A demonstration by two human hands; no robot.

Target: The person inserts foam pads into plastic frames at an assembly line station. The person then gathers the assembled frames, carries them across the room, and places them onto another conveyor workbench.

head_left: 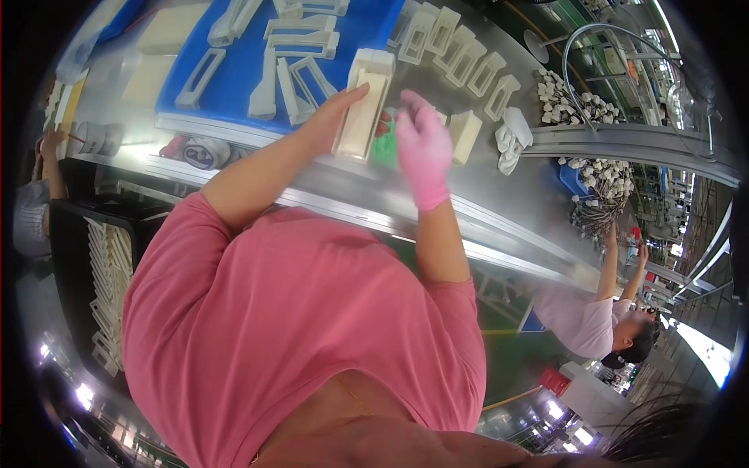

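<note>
My bare left hand (pixel 337 111) is closed round a long white plastic housing (pixel 363 109), its thumb on the near face and fingertips showing at the right side. The housing stands nearly lengthwise away from me, with a cream face and a wider block at its far end. Just right of it, my right hand (pixel 425 148) in a pink-and-white glove is raised, fingers stretched and slightly apart, holding nothing that I can see. Behind the gloved hand a cream block (pixel 466 136) lies on the metal table (pixel 499 183). A green patch (pixel 382 148) shows between my hands.
Several white plastic frames (pixel 300 39) lie on a blue mat (pixel 234 101); more frames (pixel 460 58) line the table's far right. A white cloth (pixel 512 139) lies near a metal rail (pixel 624 136). A black crate (pixel 101 257) holds stacked frames. A co-worker (pixel 585 320) handles cabled connectors (pixel 605 195).
</note>
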